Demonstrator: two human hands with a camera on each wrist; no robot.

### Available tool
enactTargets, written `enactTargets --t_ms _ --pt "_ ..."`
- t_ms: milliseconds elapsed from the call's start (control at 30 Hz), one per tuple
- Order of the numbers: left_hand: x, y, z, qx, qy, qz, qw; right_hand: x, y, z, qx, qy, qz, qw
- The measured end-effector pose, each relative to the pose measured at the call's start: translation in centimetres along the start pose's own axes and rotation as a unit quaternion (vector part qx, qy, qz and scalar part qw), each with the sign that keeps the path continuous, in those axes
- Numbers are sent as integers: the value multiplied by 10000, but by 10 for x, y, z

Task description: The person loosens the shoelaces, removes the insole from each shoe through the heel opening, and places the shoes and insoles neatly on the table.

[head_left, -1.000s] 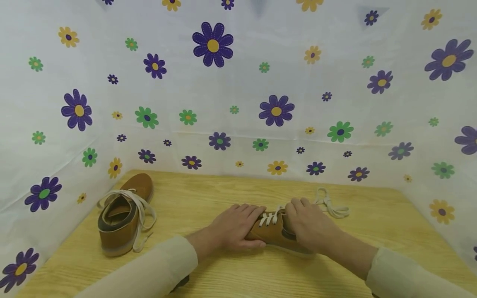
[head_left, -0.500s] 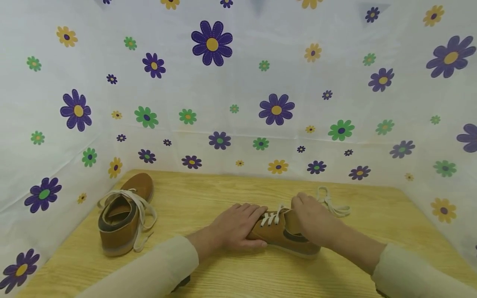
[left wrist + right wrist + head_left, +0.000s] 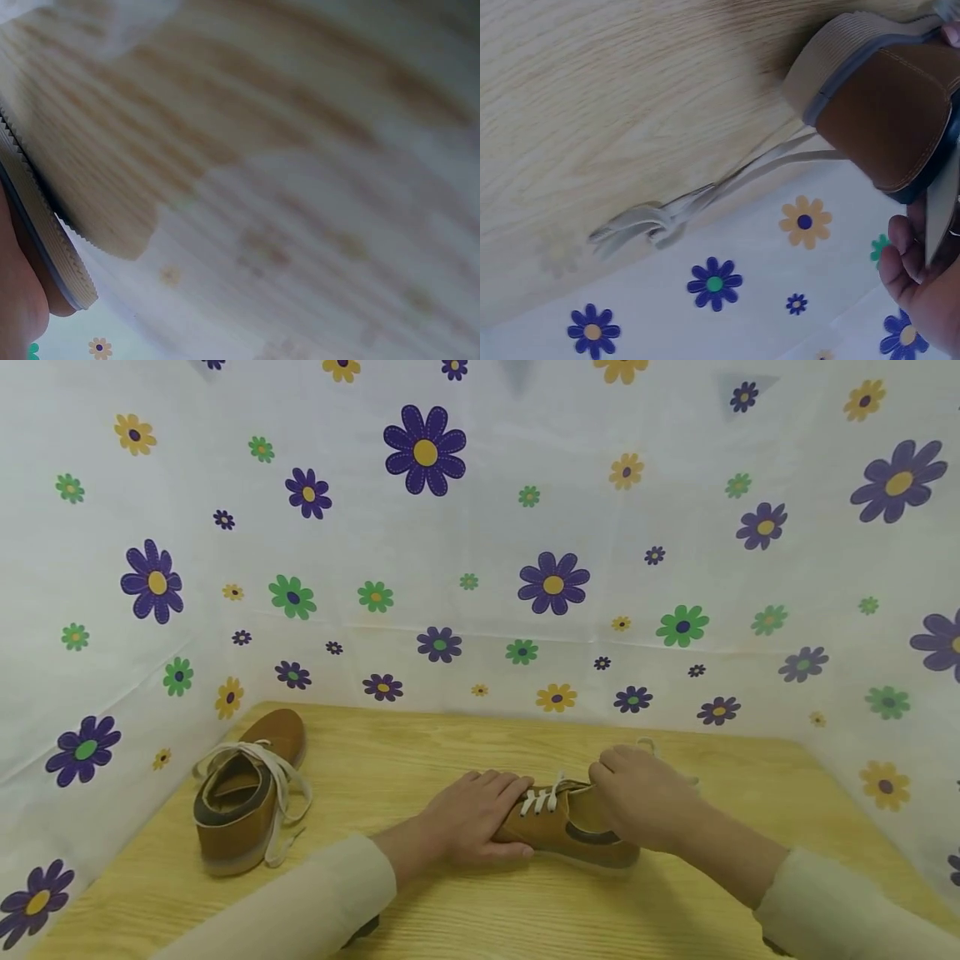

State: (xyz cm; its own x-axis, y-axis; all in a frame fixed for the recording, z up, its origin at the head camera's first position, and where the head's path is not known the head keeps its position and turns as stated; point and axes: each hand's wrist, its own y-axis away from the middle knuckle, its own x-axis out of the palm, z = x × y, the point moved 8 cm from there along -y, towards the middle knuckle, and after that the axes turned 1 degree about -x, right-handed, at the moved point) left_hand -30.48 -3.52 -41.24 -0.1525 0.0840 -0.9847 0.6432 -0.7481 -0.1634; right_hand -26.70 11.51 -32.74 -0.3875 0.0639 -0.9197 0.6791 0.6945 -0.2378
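Observation:
A brown shoe [image 3: 543,831] with white laces lies sideways on the table, toe to the left. My left hand [image 3: 476,818] holds its toe, fingers over the top and thumb along the near side. The ribbed sole edge [image 3: 45,217] shows beside that hand in the left wrist view. At the shoe's opening, my right hand [image 3: 648,797] grips a thin, pale, flat insole [image 3: 939,214] that sticks up past the heel. The insole's lower part is inside the shoe. The right fingertips are partly hidden in the head view.
A second brown shoe [image 3: 240,797], its white laces loose, stands at the left of the wooden table [image 3: 420,902]. Beyond the right hand lies a long loose lace [image 3: 660,217]. A flower-patterned white curtain [image 3: 465,510] rises behind and at both sides.
My right hand has moved a little right and up from the shoe's opening, uncovering more of its heel side. The left hand has stayed on the toe.

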Motion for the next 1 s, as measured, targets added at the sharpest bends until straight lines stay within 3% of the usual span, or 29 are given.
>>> enactTargets --t_ms 133,433,1000 --pt "0 1 0 -16 -21 -51 10000 4 -8 17 -337 740 175 9965" --pt "0 0 -1 32 -132 -120 9998 12 -17 23 -372 931 430 9940" --pt "1 -2 -1 79 -140 -162 9997 3 -7 15 -985 1470 -63 9842"
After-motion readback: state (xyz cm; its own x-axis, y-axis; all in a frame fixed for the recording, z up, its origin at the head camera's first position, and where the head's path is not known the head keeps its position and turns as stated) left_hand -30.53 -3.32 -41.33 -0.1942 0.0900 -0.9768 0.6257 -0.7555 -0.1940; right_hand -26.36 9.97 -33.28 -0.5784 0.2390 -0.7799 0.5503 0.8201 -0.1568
